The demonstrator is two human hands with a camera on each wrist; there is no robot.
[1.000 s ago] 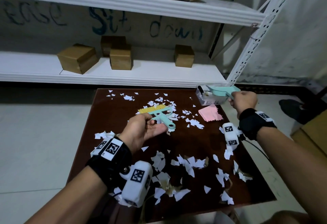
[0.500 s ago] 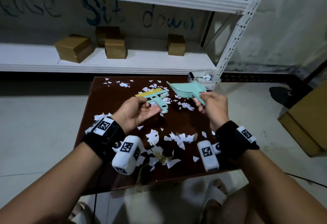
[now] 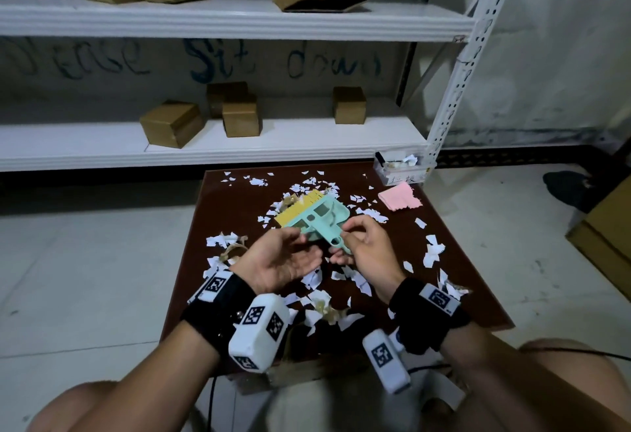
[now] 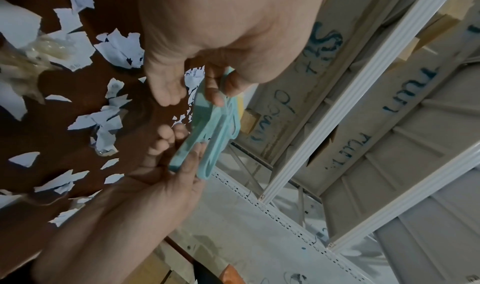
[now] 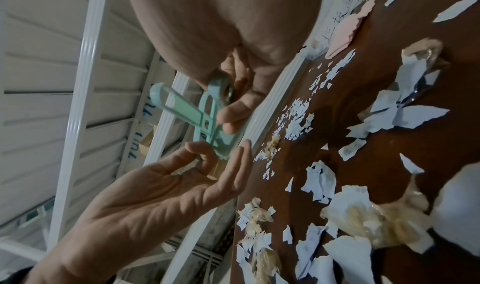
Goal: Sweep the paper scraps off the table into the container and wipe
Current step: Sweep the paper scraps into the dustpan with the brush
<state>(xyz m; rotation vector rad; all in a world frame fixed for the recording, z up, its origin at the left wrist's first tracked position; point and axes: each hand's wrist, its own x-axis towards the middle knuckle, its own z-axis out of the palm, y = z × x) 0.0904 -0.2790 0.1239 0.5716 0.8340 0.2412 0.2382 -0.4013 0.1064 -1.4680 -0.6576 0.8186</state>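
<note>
Both hands are gripping tools: the left hand [image 3: 285,261] is pinching the brush [image 3: 307,218], the right hand [image 3: 367,254] the dustpan [image 3: 329,226]. Loose pinches are risking a drop onto the paper scraps [image 3: 351,278], scattering them off the surface [image 3: 461,295] edge.

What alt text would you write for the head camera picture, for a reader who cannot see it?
Two bare hands, left hand and right hand, hold a mint-green plastic dustpan and a yellow-bristled brush together above a dark brown square table littered with torn white paper scraps. A pink cloth and a clear plastic container sit at its far right corner.
</note>
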